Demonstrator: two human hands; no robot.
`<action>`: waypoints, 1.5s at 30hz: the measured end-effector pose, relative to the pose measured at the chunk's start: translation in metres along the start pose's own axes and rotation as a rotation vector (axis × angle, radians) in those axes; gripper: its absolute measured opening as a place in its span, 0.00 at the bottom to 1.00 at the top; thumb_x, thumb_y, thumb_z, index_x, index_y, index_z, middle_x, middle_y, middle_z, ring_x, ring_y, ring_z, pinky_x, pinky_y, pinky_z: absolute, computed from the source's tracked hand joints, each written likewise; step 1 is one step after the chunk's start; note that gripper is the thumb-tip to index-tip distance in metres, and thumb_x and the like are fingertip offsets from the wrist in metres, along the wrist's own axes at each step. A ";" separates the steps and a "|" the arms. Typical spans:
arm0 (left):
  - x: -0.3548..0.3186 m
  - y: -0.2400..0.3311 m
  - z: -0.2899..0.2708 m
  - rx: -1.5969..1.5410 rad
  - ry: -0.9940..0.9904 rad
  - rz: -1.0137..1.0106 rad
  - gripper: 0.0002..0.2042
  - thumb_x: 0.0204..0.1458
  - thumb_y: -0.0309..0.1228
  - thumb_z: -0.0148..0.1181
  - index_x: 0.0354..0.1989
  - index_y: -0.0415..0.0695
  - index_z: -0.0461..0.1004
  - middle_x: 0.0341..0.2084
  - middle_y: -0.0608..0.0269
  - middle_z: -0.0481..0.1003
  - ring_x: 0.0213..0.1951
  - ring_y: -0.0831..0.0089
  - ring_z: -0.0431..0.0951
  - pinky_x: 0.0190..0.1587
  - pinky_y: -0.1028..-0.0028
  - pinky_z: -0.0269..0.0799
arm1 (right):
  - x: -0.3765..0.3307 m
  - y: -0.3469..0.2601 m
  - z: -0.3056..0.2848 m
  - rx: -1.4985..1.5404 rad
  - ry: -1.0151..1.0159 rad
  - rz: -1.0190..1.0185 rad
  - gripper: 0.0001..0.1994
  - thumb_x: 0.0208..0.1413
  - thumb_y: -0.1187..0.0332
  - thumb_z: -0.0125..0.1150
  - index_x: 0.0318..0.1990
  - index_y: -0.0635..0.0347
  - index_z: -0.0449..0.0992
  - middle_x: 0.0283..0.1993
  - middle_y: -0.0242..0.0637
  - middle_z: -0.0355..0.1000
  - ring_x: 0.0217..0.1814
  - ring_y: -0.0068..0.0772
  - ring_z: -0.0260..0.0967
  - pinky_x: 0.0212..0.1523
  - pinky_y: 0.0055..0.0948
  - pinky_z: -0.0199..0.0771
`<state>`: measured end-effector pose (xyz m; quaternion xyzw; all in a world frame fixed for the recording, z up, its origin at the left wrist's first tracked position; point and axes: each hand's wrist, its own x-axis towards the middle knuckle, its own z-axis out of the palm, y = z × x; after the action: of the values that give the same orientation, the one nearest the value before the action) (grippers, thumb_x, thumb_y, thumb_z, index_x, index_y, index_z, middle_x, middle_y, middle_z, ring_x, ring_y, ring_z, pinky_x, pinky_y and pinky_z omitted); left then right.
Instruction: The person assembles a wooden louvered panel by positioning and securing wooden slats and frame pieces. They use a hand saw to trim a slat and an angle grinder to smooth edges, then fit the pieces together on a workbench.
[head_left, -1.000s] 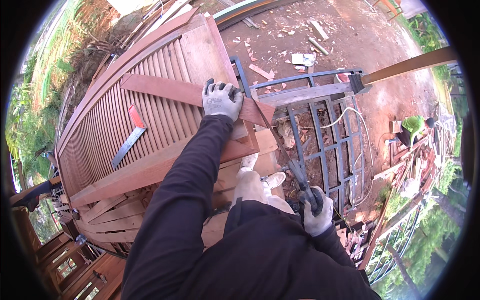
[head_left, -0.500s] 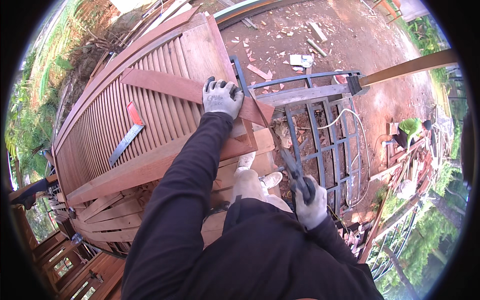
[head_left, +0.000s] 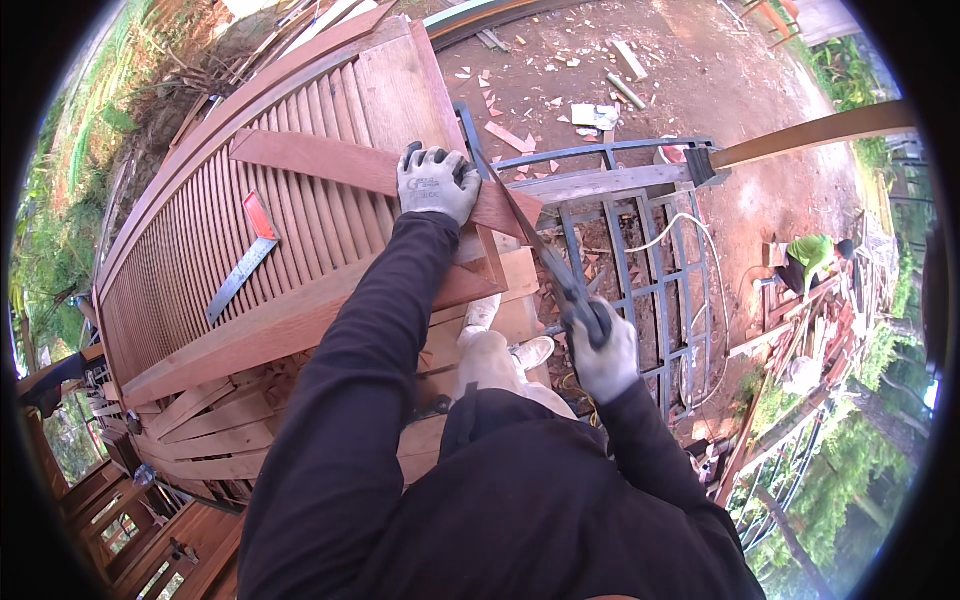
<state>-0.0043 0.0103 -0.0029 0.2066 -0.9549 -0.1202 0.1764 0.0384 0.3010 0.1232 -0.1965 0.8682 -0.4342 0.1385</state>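
Two hands busy: your left hand (head_left: 437, 183) flat on plank (head_left: 330, 162); right hand (head_left: 604, 352) grips handsaw (head_left: 535, 245), mid-cut. Next stroke needs plank pinned.

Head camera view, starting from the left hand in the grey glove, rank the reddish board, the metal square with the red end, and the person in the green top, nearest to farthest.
1. The reddish board, lying across the slatted panel, pressed right under the left hand.
2. The metal square, resting on the slats to the hand's left and a little nearer the wearer.
3. The person in the green top, far off to the right on the dirt ground.
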 end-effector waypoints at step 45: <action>-0.002 -0.007 0.006 0.066 0.067 -0.064 0.12 0.50 0.44 0.60 0.33 0.50 0.80 0.36 0.58 0.79 0.52 0.53 0.73 0.61 0.55 0.60 | -0.028 -0.018 -0.045 0.004 -0.148 0.061 0.09 0.59 0.71 0.59 0.43 0.65 0.76 0.34 0.49 0.79 0.36 0.43 0.81 0.38 0.36 0.77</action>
<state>-0.0022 0.0057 -0.0109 0.2468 -0.9447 -0.0875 0.1974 0.0490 0.3358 0.1665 -0.2014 0.8603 -0.4157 0.2156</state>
